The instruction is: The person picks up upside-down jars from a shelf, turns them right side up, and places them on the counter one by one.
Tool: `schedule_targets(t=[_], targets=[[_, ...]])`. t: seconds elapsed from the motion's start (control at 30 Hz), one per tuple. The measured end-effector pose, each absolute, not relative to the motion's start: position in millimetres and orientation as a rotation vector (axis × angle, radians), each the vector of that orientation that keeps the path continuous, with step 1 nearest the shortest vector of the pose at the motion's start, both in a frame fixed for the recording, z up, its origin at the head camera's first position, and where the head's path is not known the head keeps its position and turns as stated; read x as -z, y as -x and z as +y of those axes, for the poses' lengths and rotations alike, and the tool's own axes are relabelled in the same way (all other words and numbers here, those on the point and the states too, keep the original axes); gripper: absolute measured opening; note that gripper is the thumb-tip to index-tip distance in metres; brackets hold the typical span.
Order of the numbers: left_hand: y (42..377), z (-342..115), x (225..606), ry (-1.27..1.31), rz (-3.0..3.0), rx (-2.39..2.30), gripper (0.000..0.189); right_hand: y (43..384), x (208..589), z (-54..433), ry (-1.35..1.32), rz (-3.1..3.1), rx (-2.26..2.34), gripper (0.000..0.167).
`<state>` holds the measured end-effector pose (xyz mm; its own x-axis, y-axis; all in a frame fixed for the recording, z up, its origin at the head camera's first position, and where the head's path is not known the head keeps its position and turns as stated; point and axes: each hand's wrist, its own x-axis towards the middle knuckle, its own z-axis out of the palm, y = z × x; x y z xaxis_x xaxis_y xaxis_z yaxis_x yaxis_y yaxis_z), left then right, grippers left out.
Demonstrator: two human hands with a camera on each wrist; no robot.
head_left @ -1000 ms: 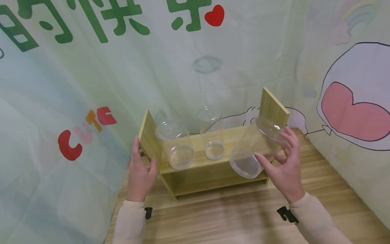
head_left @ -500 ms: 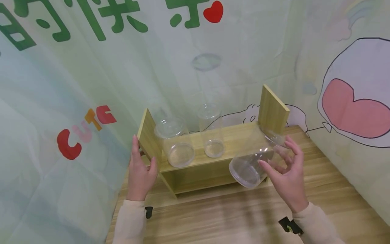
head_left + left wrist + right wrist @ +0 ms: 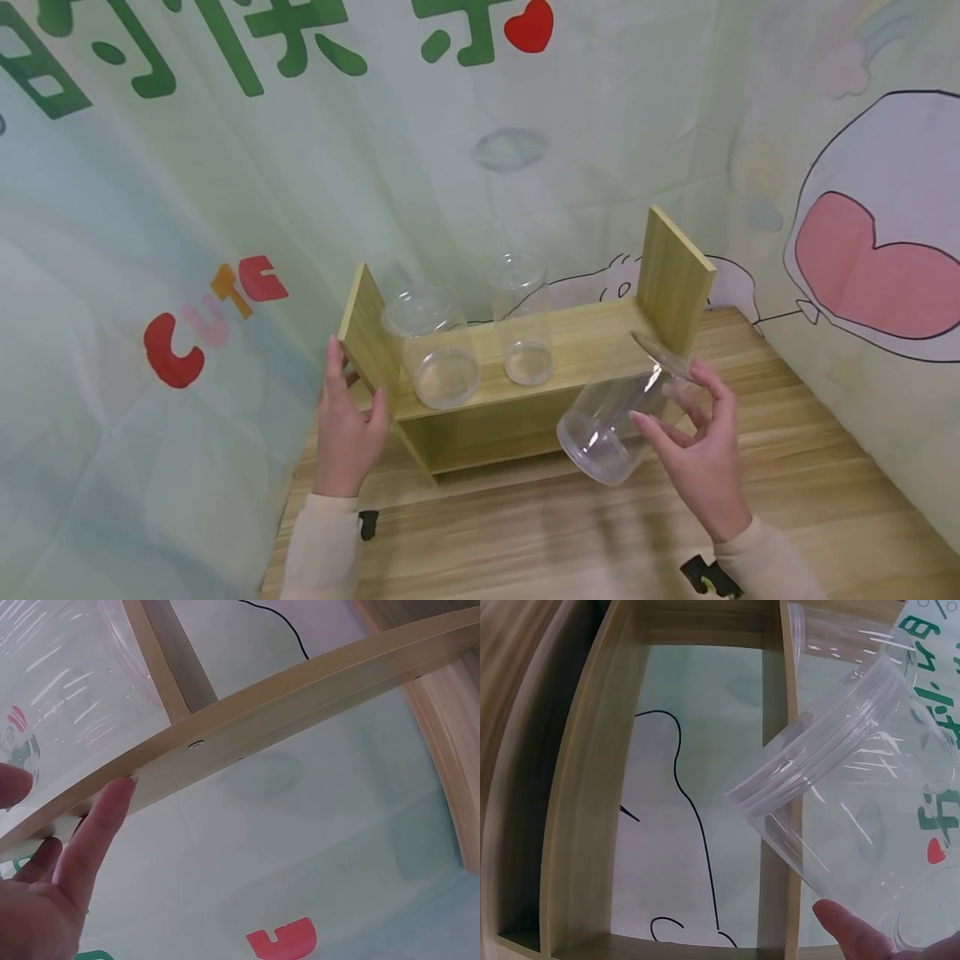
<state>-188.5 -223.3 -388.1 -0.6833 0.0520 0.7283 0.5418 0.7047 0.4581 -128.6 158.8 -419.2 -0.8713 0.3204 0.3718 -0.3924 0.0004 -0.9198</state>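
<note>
My right hand (image 3: 705, 458) pinches a clear plastic jar (image 3: 611, 421) between thumb and fingers, holding it tilted in front of the shelf's right half. In the right wrist view, the jar's ridged end (image 3: 817, 746) overlaps a board of the shelf, with a fingertip (image 3: 836, 915) against its side. At the left, my left hand (image 3: 347, 437) holds the side panel (image 3: 367, 337) of a two-level wooden shelf, fingers along its outer face and thumb by the front edge. On the upper board (image 3: 592, 333) stand a wide clear jar (image 3: 431, 346) and a narrower clear jar (image 3: 522, 325), both upright.
The shelf stands on a wood-grain table (image 3: 510, 542), its lower compartment (image 3: 495, 429) facing me. A printed cloth (image 3: 360, 183) hangs close behind and around both sides. The right side panel (image 3: 675, 279) rises just beyond the held jar.
The held jar has moved down and slightly toward me, from overlapping the upper board to in front of the lower compartment. My left hand stays on the side panel.
</note>
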Motion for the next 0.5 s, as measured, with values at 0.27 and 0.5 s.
schedule_targets(t=[0.27,0.5], targets=[[188.9,-226.1,390.3,0.465,-2.182,0.871,0.092,126.2,428.3,154.4,-0.004,-1.805,-2.025,0.080],[189.7,-225.8,392.2,0.437,-2.209,0.894,0.091,124.4,433.5,153.7,0.057,-1.836,-2.099,0.075]])
